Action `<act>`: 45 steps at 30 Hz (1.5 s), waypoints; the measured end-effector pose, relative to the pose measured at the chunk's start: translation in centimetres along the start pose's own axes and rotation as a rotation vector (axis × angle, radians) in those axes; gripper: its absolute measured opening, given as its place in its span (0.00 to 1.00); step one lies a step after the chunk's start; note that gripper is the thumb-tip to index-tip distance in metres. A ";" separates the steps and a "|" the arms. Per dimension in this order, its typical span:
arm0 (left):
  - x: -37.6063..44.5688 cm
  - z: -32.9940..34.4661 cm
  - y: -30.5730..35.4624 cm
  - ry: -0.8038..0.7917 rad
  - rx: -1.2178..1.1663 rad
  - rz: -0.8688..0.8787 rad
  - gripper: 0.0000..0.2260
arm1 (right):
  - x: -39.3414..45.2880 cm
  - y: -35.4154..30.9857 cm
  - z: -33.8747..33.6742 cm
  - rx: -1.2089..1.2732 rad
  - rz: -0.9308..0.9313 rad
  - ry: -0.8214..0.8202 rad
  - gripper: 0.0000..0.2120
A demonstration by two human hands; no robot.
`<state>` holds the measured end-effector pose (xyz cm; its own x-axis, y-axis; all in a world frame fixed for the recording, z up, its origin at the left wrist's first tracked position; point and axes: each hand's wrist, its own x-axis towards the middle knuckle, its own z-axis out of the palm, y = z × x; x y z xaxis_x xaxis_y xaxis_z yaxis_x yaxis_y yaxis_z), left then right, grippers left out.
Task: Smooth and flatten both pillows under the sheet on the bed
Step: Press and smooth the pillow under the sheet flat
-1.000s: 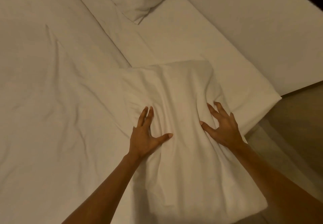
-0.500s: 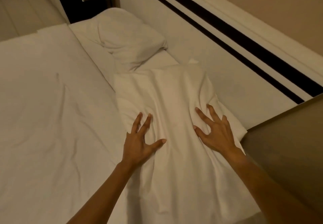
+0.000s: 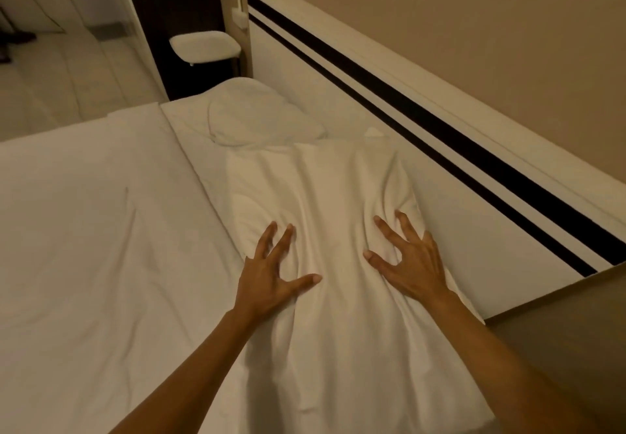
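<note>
Two bare forearms, uncovered from frame edge to wrist: no sleeve cuff in view. Left hand (image 3: 271, 281) bare, slender fingers (image 3: 283, 240), short plain nails. Right hand (image 3: 411, 264) likewise bare, knuckles and tendons standing out on the back. Wrists narrow, forearms lean and smooth.

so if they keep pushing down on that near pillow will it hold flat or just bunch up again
The near pillow looks soft and floppy: the cloth creases deeply around the left hand and right hand, so it probably dents easily. It will likely spring or bunch back, since folds radiate from each palm. It seems light, and may slide toward the headboard.
</note>
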<state>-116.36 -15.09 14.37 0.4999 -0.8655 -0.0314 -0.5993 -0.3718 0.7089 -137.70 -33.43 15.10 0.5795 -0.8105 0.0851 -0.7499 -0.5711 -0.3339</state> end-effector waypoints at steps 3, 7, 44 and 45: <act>1.7 1.7 -0.7 -0.015 0.027 -0.045 0.46 | 1.6 1.3 1.5 0.033 -0.007 -0.044 0.39; 1.6 4.4 -1.3 -0.016 0.016 -0.049 0.47 | 2.6 3.9 3.1 0.043 -0.020 -0.101 0.37; 23.6 28.7 -12.7 -0.065 -0.161 -0.318 0.49 | 29.2 19.7 22.0 -0.264 -0.032 -0.404 0.43; 23.5 28.6 -12.7 -0.077 -0.145 -0.321 0.49 | 29.0 19.7 21.9 -0.276 -0.026 -0.394 0.43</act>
<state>-114.87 -40.36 -15.48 0.5961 -0.7373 -0.3179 -0.3217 -0.5821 0.7468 -128.64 -65.33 -9.53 0.6359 -0.7153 -0.2897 -0.7595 -0.6466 -0.0707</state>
